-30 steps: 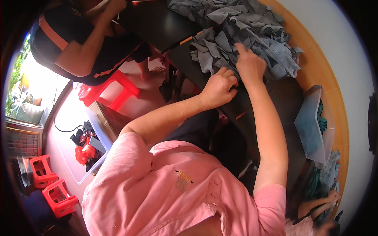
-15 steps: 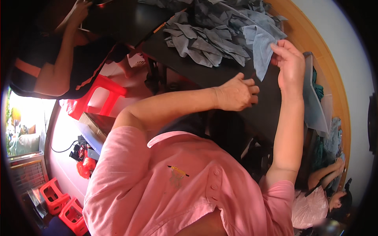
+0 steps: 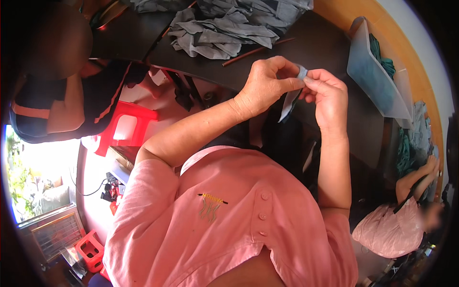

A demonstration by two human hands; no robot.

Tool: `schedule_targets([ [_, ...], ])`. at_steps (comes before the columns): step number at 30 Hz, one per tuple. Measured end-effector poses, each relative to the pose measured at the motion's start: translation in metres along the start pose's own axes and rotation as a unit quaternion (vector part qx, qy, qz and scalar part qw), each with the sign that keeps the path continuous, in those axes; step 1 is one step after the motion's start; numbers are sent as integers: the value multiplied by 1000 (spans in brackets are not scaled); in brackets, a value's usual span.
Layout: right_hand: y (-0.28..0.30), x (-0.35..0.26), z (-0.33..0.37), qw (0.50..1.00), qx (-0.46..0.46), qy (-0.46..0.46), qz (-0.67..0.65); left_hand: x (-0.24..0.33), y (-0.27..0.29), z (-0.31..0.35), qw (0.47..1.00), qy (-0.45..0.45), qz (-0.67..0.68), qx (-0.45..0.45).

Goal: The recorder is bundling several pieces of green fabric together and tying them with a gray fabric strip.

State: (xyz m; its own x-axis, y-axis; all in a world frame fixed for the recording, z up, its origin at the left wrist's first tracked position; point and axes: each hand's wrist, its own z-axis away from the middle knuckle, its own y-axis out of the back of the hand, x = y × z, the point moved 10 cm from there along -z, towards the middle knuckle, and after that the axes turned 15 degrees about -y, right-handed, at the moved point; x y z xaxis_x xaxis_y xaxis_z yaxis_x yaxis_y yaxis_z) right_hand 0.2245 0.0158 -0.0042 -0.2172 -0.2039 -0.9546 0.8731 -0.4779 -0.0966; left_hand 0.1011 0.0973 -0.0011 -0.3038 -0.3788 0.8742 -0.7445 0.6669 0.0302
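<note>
Both my hands meet over the dark table's near edge, at a small strip of grey-blue cloth (image 3: 289, 104). Thumb and fingers of my left hand (image 3: 265, 87) pinch its upper part. My right hand (image 3: 330, 98) grips it from the other side, the fingertips almost touching those of the left. Part of the cloth hangs below the fingers; the rest is hidden behind them. Beyond the hands a loose heap of grey cloth pieces (image 3: 215, 36) lies on the table (image 3: 320, 43).
A thin brown stick (image 3: 260, 50) lies before the heap. To the right stands a translucent plastic bin (image 3: 382, 86), with green cloth (image 3: 381, 60) by it. One person sits at the left near a red stool (image 3: 131, 126); another person (image 3: 392, 227) handles cloth at the far right.
My right hand has brought the cloth piece away from the heap toward my left hand. The left hand, loosely curled before, now pinches the cloth too. The view has shifted.
</note>
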Motion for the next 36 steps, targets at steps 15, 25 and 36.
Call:
schedule_targets([
  [15,-27,-48,76,829,174,325,420,1,-31,33,980,-21,166,106],
  [25,-47,-46,60,730,181,217,622,-38,-64,53,837,264,470,94],
  [36,-16,-32,48,903,111,178,374,-35,-56,44,849,271,447,76],
])
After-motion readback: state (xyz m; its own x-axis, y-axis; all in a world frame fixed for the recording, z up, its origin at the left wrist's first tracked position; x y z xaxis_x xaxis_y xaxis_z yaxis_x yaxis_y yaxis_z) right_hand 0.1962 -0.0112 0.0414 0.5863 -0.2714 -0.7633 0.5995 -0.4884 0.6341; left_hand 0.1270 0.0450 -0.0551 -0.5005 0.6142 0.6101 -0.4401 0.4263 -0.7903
